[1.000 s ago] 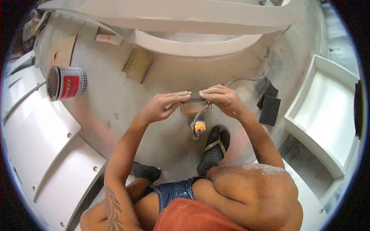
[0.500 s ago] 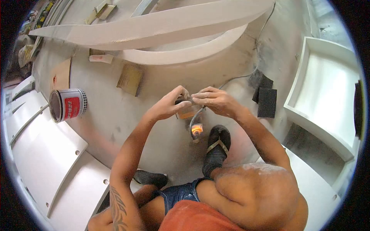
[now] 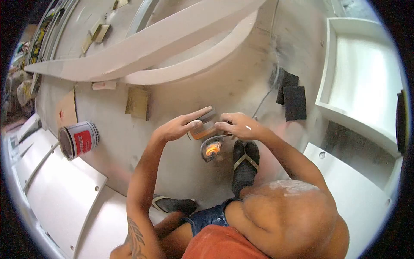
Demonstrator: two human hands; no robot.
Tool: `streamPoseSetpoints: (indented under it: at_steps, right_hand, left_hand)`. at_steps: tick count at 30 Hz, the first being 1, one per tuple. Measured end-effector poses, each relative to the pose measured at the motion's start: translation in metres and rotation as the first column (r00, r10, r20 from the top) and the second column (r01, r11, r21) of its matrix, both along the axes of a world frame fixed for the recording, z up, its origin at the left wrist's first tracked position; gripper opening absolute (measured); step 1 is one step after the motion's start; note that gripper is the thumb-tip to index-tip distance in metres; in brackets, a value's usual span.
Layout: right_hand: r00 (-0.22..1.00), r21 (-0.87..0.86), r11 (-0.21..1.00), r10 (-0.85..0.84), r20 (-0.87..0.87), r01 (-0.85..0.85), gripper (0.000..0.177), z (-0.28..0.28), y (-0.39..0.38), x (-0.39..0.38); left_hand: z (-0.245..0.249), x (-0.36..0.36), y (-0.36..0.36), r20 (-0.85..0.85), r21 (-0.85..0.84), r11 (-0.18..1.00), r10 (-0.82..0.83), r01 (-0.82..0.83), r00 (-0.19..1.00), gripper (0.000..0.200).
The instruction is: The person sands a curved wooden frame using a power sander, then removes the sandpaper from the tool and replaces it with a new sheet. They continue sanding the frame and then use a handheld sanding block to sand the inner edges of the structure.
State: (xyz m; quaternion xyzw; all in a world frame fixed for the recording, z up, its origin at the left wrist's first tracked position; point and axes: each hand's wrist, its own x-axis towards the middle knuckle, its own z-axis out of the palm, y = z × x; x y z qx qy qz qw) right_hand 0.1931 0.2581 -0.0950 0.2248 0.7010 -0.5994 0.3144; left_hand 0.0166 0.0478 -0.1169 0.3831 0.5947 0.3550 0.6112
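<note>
My left hand reaches over a small dark and orange tool, its fingers stretched out and its thumb apart from them. Opposite it, my right hand has curled fingers and a thumb pressed in near the tool's right side; what they pinch is hidden. A dark cable loops below the hands, around a glowing orange spot close to the floor. The tool's exact kind cannot be made out.
Large curved white pieces lie ahead. A paint can stands left, near a tan sanding pad. Black pads and a white tray-like piece are right. White panels flank me. My sandalled foot is just below the hands.
My hands were close together over the tool; now they are apart, with the left fingers straightened. The cable loop has shifted, and the view has turned slightly.
</note>
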Motion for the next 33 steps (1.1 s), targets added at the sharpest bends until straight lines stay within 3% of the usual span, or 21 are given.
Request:
streamPoseSetpoints:
  at_steps: [3, 6, 10, 12, 25, 31, 33]
  right_hand:
    - [0.903, 0.128, 0.989, 0.121, -0.413, -0.074, 0.032, -0.015, -0.005, 0.006]
    - [0.876, 0.199, 0.979, 0.133, -0.464, -0.043, 0.029, -0.022, -0.012, 0.012]
    - [0.868, 0.168, 0.985, 0.053, -0.494, 0.036, 0.027, -0.025, -0.013, 0.017]
    - [0.876, 0.189, 0.982, 0.109, -0.469, -0.021, 0.027, -0.028, -0.012, 0.015]
    - [0.853, 0.114, 0.990, -0.011, -0.521, 0.082, 0.024, -0.039, -0.011, 0.017]
    - [0.848, 0.094, 0.993, -0.014, -0.529, 0.075, 0.031, -0.055, -0.008, 0.021]
    - [0.894, 0.006, 0.995, -0.087, -0.439, 0.100, 0.036, -0.057, -0.007, 0.023]
  left_hand:
    - [0.003, 0.001, 0.001, -0.003, 0.001, 1.000, -0.004, 0.004, 1.000, 0.069]
    - [-0.001, 0.001, 0.001, 0.013, -0.006, 1.000, -0.002, 0.003, 1.000, 0.069]
    - [-0.003, 0.001, 0.002, 0.016, -0.024, 1.000, 0.020, -0.020, 1.000, 0.069]
    - [-0.003, 0.001, 0.003, 0.018, -0.016, 1.000, 0.019, -0.018, 1.000, 0.070]
    - [-0.002, 0.001, 0.001, 0.045, -0.020, 1.000, 0.018, -0.017, 0.999, 0.077]
    - [-0.005, 0.002, 0.000, 0.047, -0.028, 0.999, 0.022, -0.020, 0.999, 0.077]
    - [-0.006, 0.000, 0.000, 0.053, -0.025, 0.999, 0.033, -0.031, 0.998, 0.076]
